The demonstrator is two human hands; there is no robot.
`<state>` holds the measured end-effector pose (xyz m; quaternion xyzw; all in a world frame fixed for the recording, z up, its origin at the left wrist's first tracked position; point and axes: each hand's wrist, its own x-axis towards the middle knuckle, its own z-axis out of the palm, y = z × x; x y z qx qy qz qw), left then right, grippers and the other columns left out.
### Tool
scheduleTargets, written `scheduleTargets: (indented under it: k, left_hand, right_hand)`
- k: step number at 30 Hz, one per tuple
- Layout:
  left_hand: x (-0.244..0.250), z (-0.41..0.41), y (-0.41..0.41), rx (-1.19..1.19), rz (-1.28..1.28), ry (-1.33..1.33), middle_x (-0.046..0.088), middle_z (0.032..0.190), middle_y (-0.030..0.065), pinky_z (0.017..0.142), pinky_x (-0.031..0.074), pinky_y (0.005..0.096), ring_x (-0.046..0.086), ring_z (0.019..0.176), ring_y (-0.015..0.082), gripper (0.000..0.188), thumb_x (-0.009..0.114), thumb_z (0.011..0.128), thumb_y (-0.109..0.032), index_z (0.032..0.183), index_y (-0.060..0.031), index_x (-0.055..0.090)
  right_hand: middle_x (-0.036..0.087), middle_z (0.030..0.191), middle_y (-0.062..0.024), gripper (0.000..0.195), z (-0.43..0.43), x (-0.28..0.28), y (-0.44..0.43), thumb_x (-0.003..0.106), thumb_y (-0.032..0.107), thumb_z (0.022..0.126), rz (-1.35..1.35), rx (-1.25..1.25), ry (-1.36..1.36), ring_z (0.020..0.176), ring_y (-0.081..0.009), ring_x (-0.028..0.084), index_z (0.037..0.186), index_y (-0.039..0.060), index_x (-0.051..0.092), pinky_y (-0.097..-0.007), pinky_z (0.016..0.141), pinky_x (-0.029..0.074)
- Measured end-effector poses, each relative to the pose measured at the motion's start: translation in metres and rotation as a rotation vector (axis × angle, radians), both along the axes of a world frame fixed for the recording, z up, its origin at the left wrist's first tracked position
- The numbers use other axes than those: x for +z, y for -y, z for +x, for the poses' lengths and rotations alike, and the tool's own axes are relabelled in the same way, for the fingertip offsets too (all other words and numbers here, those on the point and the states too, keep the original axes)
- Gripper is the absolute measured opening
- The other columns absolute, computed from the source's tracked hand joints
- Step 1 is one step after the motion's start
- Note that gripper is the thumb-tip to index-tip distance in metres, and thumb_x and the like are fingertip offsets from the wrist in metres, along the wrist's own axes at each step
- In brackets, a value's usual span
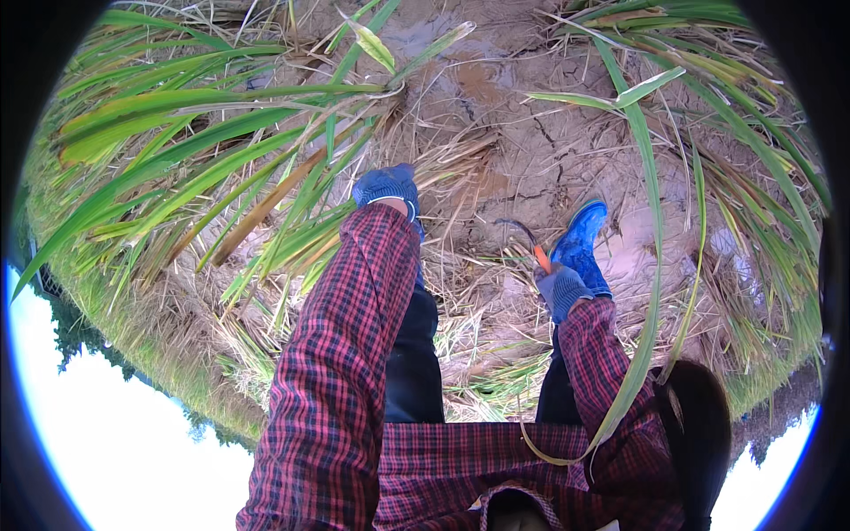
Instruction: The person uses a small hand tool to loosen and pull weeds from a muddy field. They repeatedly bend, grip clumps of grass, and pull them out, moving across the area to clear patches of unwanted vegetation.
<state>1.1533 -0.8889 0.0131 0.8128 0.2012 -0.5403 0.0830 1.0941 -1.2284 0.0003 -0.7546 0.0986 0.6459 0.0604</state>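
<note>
My left hand (pixel 387 184), in a blue-grey knit glove, closes around a bunch of long-leaved stalks (pixel 458 158). Their brownish lower ends stick out to its right, while green blades emerge at its lower left. The fingers themselves are hidden beneath the back of the glove. In my right hand (pixel 561 289), also gloved, is a sickle (pixel 542 259) with an orange handle. Its thin, dark, curved blade points up and left, just above the muddy ground. A blue rubber boot (pixel 581 242) is right beside that hand.
A standing clump of long green leaves (pixel 199 126) spreads across the left, and another clump (pixel 750 159) leans in from the right. One long leaf (pixel 647 172) arches down over my right sleeve. Cracked wet mud (pixel 538 133) and flattened straw (pixel 478 332) lie around my feet.
</note>
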Motion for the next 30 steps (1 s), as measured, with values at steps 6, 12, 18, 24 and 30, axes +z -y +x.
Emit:
scheduleTargets:
  k: [6,12,18,24,30]
  left_hand:
    - [-0.022,-0.017,0.011,-0.274,-0.238,-0.218,0.061,0.125,0.0130,0.094,0.049,0.0415,0.059,0.115,0.0287,0.033,0.058,0.088,-0.022,0.120,-0.0149,0.063]
    - [-0.038,-0.043,0.032,0.174,-0.162,-0.260,0.064,0.118,0.0168,0.092,0.049,0.0438,0.061,0.109,0.0344,0.054,0.058,0.079,-0.040,0.124,-0.0097,0.059]
    - [-0.042,-0.034,0.014,0.042,-0.047,-0.131,0.061,0.122,0.0148,0.092,0.048,0.0459,0.062,0.107,0.0328,0.037,0.056,0.085,-0.035,0.115,-0.0161,0.065]
    - [-0.036,-0.035,-0.004,0.049,-0.106,-0.096,0.063,0.120,0.0145,0.092,0.049,0.0417,0.061,0.109,0.0338,0.047,0.063,0.081,-0.039,0.117,-0.0100,0.063]
    - [-0.038,-0.048,0.001,0.063,-0.050,-0.081,0.061,0.123,0.0152,0.094,0.047,0.0426,0.059,0.113,0.0335,0.048,0.060,0.083,-0.040,0.121,-0.0113,0.060]
  right_hand:
    - [0.049,0.054,-0.0008,0.018,0.061,0.015,-0.020,0.054,0.030,0.095,0.058,-0.750,0.219,0.037,-0.0133,0.042,0.094,0.0120,0.054,-0.0298,0.033,0.033]
    - [0.065,0.073,-0.0162,0.039,0.106,-0.064,-0.071,0.054,0.039,0.091,-0.029,0.248,0.193,0.070,-0.0294,0.065,0.108,0.0048,0.058,-0.0400,0.062,0.052]
    - [0.065,0.077,-0.0143,0.029,0.006,-0.019,-0.032,0.054,0.033,0.091,-0.108,0.109,0.169,0.065,-0.0264,0.062,0.107,0.0090,0.058,-0.0400,0.053,0.048]
    - [0.057,0.070,-0.0024,0.013,-0.021,0.018,0.006,0.056,0.025,0.092,-0.094,-1.118,-0.075,0.047,-0.0173,0.051,0.099,0.0134,0.053,-0.0333,0.036,0.038]
    - [0.051,0.056,-0.0053,0.030,0.079,-0.084,-0.073,0.053,0.039,0.093,0.004,-0.266,0.224,0.046,-0.0215,0.052,0.093,0.0091,0.055,-0.0373,0.044,0.043]
